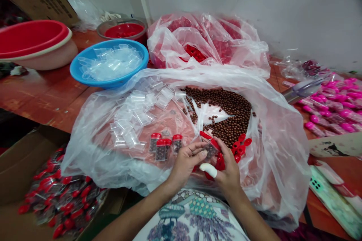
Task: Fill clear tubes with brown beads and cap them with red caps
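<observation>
Both hands are closed on a small clear plastic box (210, 150) filled with brown balls, with a red cap at its upper right side. My left hand (186, 162) pinches it from the left. My right hand (227, 165) holds it at the cap; a white finger cover (208, 170) sits on the thumb. Loose red caps (240, 147) lie beside and partly under my right hand. Left of my left hand stand several filled boxes with red caps (161, 149). Beyond the hands spreads a pile of brown balls (232, 111). Empty clear boxes (135, 116) lie to the left.
A clear plastic sheet (93, 135) lies under the work. Behind are a blue basin (109, 81) of clear parts, red basins (34, 37) and a bag of red pieces (206, 41). A carton (17, 192) holds finished boxes at lower left. Pink-capped items (336, 101) lie right.
</observation>
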A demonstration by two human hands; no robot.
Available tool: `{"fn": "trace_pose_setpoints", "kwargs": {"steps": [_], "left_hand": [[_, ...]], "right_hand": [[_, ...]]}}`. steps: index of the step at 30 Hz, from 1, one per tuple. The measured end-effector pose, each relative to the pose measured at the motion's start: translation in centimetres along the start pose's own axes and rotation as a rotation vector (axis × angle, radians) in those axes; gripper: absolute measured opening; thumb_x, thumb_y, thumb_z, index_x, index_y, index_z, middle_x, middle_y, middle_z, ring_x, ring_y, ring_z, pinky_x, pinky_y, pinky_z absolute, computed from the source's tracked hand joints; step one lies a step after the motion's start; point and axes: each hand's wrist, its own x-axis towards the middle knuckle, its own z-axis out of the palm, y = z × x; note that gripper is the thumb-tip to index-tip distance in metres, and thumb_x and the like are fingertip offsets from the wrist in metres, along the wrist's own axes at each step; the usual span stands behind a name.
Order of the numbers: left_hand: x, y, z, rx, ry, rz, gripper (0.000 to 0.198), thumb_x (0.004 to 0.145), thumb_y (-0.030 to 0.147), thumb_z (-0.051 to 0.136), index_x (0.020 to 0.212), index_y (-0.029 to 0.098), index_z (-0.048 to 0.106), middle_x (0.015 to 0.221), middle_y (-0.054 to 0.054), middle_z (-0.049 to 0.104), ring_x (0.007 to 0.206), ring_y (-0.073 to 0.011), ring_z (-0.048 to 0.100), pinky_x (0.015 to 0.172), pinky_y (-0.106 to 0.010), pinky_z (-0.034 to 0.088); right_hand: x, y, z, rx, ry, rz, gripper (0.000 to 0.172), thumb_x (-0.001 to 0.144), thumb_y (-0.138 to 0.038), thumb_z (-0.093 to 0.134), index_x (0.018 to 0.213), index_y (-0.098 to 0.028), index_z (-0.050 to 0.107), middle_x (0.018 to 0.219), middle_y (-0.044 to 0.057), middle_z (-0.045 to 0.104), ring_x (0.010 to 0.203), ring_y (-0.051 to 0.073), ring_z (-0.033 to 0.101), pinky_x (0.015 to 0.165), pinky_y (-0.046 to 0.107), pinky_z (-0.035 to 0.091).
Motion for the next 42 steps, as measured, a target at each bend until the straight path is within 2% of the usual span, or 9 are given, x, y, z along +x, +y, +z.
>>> {"fn": "trace_pose_setpoints", "kwargs": {"steps": [6, 13, 19, 23, 27, 31, 37, 39, 42], "left_hand": [[0.1, -0.4, 0.0, 0.000, -0.011, -0.012, 0.036, 0.071, 0.029, 0.071, 0.103, 0.016, 0.062, 0.091, -0.006, 0.070, 0.078, -0.0135, 0.062, 0.071, -0.022, 0.045], [0.8, 0.0, 0.3, -0.229, -0.009, -0.237, 0.046, 0.084, 0.051, 0.047, 0.103, 0.012, 0.061, 0.077, -0.009, 0.069, 0.066, -0.0184, 0.065, 0.061, -0.028, 0.050], [0.5, 0.5, 0.4, -0.160, 0.021, -0.341, 0.043, 0.083, 0.047, 0.047, 0.091, 0.008, 0.064, 0.059, -0.006, 0.064, 0.046, -0.0135, 0.057, 0.048, -0.024, 0.047], [0.4, 0.2, 0.1, -0.049, 0.032, -0.255, 0.041, 0.078, 0.048, 0.055, 0.096, 0.011, 0.061, 0.063, -0.004, 0.065, 0.049, -0.0128, 0.058, 0.049, -0.023, 0.047], [0.4, 0.1, -0.2, 0.033, 0.082, -0.176, 0.044, 0.078, 0.053, 0.053, 0.096, 0.013, 0.059, 0.065, -0.002, 0.064, 0.050, -0.0126, 0.058, 0.049, -0.023, 0.047], [0.3, 0.1, -0.1, 0.098, -0.002, -0.132, 0.047, 0.083, 0.055, 0.043, 0.096, 0.013, 0.059, 0.054, 0.000, 0.057, 0.043, -0.0107, 0.052, 0.043, -0.021, 0.042], [-0.2, -0.2, -0.4, 0.178, 0.074, -0.001, 0.039, 0.089, 0.042, 0.037, 0.119, 0.020, 0.048, 0.049, 0.006, 0.048, 0.038, -0.0088, 0.042, 0.037, -0.018, 0.034], [-0.4, 0.4, -1.0, 0.305, 0.084, 0.017, 0.040, 0.090, 0.040, 0.031, 0.121, 0.020, 0.047, 0.053, 0.005, 0.051, 0.042, -0.0103, 0.046, 0.042, -0.021, 0.040], [-0.4, 2.9, -2.9, 0.644, 0.116, 0.199, 0.038, 0.092, 0.037, 0.029, 0.115, 0.020, 0.054, 0.082, -0.002, 0.063, 0.073, -0.0139, 0.059, 0.073, -0.028, 0.048]], "right_hand": [[0.8, 1.2, -0.1, -0.198, 0.029, -0.169, 0.066, 0.075, -0.032, 0.066, 0.133, -0.023, 0.035, 0.124, 0.012, 0.054, 0.110, 0.027, 0.052, 0.091, 0.046, 0.044], [0.3, 0.3, 0.4, -0.249, -0.078, -0.398, 0.062, 0.074, -0.030, 0.065, 0.129, -0.023, 0.038, 0.120, 0.011, 0.053, 0.112, 0.027, 0.050, 0.092, 0.046, 0.041], [0.0, -0.1, 0.7, -0.243, -0.060, -0.334, 0.066, 0.071, -0.022, 0.064, 0.130, -0.021, 0.034, 0.126, 0.014, 0.037, 0.117, 0.029, 0.042, 0.092, 0.048, 0.043], [0.5, -0.4, 0.6, -0.282, -0.108, -0.319, 0.080, 0.070, -0.023, 0.062, 0.139, -0.018, 0.021, 0.136, 0.016, 0.032, 0.125, 0.031, 0.035, 0.098, 0.052, 0.036], [1.1, -0.7, 0.5, -0.394, -0.185, -0.367, 0.072, 0.070, -0.025, 0.060, 0.135, -0.016, 0.031, 0.131, 0.015, 0.042, 0.122, 0.031, 0.038, 0.100, 0.052, 0.032], [1.6, -0.7, 0.5, -0.441, -0.151, -0.420, 0.066, 0.069, -0.033, 0.060, 0.128, -0.012, 0.040, 0.122, 0.016, 0.051, 0.116, 0.030, 0.044, 0.099, 0.050, 0.032], [2.3, -1.2, 1.1, -0.428, -0.169, -0.530, 0.057, 0.069, -0.033, 0.061, 0.120, -0.012, 0.048, 0.114, 0.015, 0.059, 0.109, 0.028, 0.050, 0.098, 0.047, 0.032], [2.6, -1.6, 1.5, -0.426, -0.186, -0.530, 0.055, 0.069, -0.031, 0.060, 0.119, -0.012, 0.049, 0.114, 0.014, 0.059, 0.109, 0.028, 0.050, 0.099, 0.047, 0.031], [3.4, -2.0, 2.3, -0.433, -0.249, -0.479, 0.055, 0.072, -0.035, 0.060, 0.120, -0.013, 0.048, 0.116, 0.015, 0.057, 0.110, 0.029, 0.049, 0.099, 0.049, 0.030]]}}
